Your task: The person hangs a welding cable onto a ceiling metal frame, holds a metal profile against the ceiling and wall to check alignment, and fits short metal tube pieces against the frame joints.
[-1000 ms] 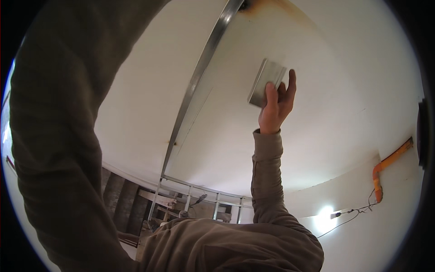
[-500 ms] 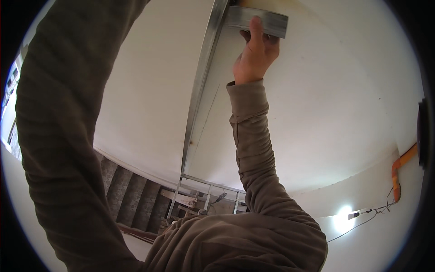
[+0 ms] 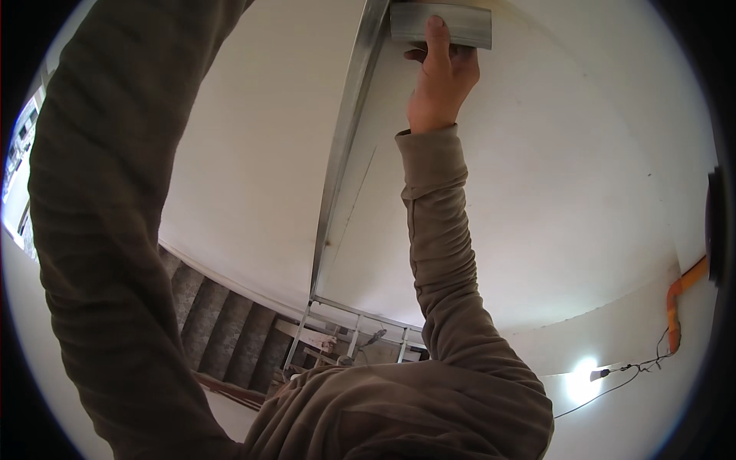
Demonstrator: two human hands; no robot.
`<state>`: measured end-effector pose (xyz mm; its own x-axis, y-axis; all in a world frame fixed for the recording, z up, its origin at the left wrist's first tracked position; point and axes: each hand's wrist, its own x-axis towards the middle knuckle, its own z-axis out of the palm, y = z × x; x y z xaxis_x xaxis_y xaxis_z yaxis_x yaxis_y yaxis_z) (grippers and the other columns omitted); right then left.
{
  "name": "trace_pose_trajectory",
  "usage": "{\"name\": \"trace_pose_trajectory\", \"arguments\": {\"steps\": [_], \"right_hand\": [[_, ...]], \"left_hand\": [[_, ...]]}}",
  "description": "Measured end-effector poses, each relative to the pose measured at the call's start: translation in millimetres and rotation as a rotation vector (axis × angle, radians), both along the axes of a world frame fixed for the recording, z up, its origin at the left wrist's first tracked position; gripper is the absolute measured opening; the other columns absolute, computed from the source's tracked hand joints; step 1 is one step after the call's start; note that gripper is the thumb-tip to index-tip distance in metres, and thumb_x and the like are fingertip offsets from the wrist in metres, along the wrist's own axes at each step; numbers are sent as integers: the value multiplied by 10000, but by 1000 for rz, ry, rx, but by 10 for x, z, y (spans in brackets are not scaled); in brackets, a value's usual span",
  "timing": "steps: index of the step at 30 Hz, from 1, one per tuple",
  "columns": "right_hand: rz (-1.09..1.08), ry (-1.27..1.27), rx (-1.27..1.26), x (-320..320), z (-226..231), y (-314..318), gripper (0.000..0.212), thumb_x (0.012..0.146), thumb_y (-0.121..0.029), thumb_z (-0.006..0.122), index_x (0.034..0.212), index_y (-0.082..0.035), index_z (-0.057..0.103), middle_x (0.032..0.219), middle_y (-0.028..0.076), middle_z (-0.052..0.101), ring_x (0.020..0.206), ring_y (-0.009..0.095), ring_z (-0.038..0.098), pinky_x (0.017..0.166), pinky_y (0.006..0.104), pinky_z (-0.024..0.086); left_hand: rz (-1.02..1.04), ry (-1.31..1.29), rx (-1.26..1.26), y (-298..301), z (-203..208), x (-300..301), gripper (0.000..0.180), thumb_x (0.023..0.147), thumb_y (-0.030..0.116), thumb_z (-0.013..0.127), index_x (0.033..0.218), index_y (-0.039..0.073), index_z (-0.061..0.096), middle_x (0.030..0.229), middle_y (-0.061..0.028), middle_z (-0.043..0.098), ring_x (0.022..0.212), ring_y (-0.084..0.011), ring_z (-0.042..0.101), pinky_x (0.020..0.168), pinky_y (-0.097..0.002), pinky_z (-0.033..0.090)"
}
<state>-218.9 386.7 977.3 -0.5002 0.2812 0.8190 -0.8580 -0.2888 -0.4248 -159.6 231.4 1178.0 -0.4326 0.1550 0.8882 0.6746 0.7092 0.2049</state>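
Note:
My right hand [image 3: 443,80] is raised near the top of the view. It is closed on a short, wide piece of grey sheet metal [image 3: 469,29], with the thumb pressed flat on its face and the fingers mostly hidden behind. The left end of the metal piece lies close beside a long metal rail [image 3: 345,146] running down a pale surface [image 3: 537,169]; I cannot tell whether they touch. My left arm [image 3: 107,192], in a brown sleeve, reaches up past the top edge, so my left hand is out of view.
Dark steps [image 3: 222,330] show at the lower left, next to a thin metal frame [image 3: 353,326] and a wooden board [image 3: 303,334]. A lit bulb [image 3: 586,377] hangs on wires at the lower right, below an orange pipe [image 3: 675,303].
My right hand has shifted slightly up and to the right with the metal piece, which now looks more level. My left arm has hardly moved.

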Motion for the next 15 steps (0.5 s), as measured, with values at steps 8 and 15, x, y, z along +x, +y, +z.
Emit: {"name": "trace_pose_trajectory", "arguments": {"steps": [8, 15], "right_hand": [[-273, 217, -75, -27, -37, 739, 335, 939, -209, 661, 1166, 28, 594, 1017, 57, 654, 860, 130, 589, 709, 270, 484], [-263, 146, 91, -157, -224, 967, 349, 944, -201, 646, 1150, 78, 618, 1060, 75, 654, 955, 132, 570, 851, 261, 464]], "left_hand": [[116, -50, 34, 149, -25, 34, 551, 835, 246, 673, 1160, -191, 593, 1030, -302, 697, 887, -350, 718, 782, -395, 592], [182, -61, 55, 103, -18, -24, 567, 811, 274, 700, 1168, -156, 601, 1100, -293, 680, 991, -357, 694, 828, -404, 574]]}}
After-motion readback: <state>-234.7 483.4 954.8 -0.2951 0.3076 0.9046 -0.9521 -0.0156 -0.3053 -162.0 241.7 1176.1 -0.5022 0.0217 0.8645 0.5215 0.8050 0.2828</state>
